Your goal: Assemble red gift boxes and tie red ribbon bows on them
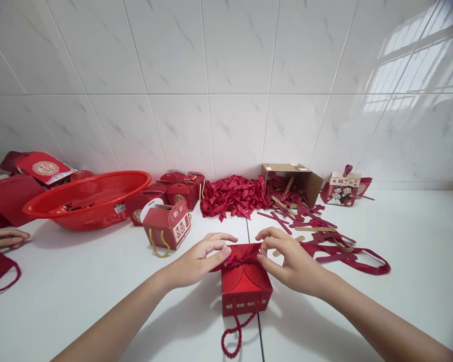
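A red gift box [246, 296] with pale characters on its front stands upright on the white table, its top flaps folded closed. A dark red ribbon [243, 259] is knotted across the top. My left hand [208, 254] pinches the ribbon left of the knot, between thumb and fingers. Right of the knot, my right hand [283, 255] pinches the ribbon's other side. From the box front a twisted red cord handle [232, 342] hangs down onto the table.
Behind lie a ribbon pile [232, 195], a cardboard box [312, 186] spilling strips, and a red basket [94, 213]. A box with gold cord [165, 224] stands left, a couple-printed box [340, 191] right. Another person's hand [7, 237] rests at far left.
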A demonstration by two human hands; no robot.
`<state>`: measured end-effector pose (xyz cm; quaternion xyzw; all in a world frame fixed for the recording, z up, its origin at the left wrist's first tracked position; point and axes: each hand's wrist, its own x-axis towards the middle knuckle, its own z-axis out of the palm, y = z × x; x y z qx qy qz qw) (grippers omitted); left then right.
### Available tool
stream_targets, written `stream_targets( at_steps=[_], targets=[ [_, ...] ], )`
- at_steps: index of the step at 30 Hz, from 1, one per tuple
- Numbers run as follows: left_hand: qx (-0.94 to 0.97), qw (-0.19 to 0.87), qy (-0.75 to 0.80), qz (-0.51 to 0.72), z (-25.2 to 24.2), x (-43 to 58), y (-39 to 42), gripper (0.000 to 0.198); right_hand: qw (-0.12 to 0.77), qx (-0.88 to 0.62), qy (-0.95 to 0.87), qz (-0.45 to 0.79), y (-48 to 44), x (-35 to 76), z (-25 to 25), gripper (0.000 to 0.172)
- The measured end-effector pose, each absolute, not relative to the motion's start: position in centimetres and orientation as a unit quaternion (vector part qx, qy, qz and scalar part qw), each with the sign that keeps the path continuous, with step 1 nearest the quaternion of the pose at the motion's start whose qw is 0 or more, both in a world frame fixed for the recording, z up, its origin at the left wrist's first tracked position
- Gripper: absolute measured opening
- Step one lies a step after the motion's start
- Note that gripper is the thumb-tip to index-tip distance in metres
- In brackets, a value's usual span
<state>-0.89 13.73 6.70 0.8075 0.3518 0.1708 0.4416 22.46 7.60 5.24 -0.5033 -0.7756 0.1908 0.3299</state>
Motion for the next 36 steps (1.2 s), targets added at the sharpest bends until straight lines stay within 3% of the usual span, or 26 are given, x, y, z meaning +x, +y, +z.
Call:
stream_targets(
  at_steps=[5,15,19,25,30,34,36],
  targets=[
    [0.800,0.454,0.337,0.202,6.2,-0.8,13.8,0.038,0.295,-0.498,-0.803,0.143,6.9,22.6,5.3,0.009],
    [0.908,0.077,0.370,0.180,5.9,-1.7,13.7,0.033,0.264,-0.500,-0.821,0.078,5.7,22.7,5.8,0.011],
    [0.913,0.028,0.374,0.163,5.7,-1.9,13.8,0.033,0.266,-0.500,-0.821,0.072,5.6,22.6,5.7,0.013],
    [0.907,0.082,0.375,0.171,5.7,-2.2,14.1,0.034,0.275,-0.491,-0.824,0.061,5.2,22.6,5.5,0.014],
    [0.829,0.389,0.349,0.202,4.9,-2.6,14.3,0.036,0.300,-0.458,-0.809,0.215,5.8,23.6,4.4,0.008],
    [0.712,0.585,0.300,0.247,3.3,-2.2,14.5,0.034,0.291,-0.407,-0.776,0.384,7.1,24.2,2.1,0.099],
    [0.656,0.653,0.267,0.267,2.3,-2.1,14.6,0.033,0.293,-0.403,-0.763,0.411,7.5,24.0,1.1,0.114]
  ],
)
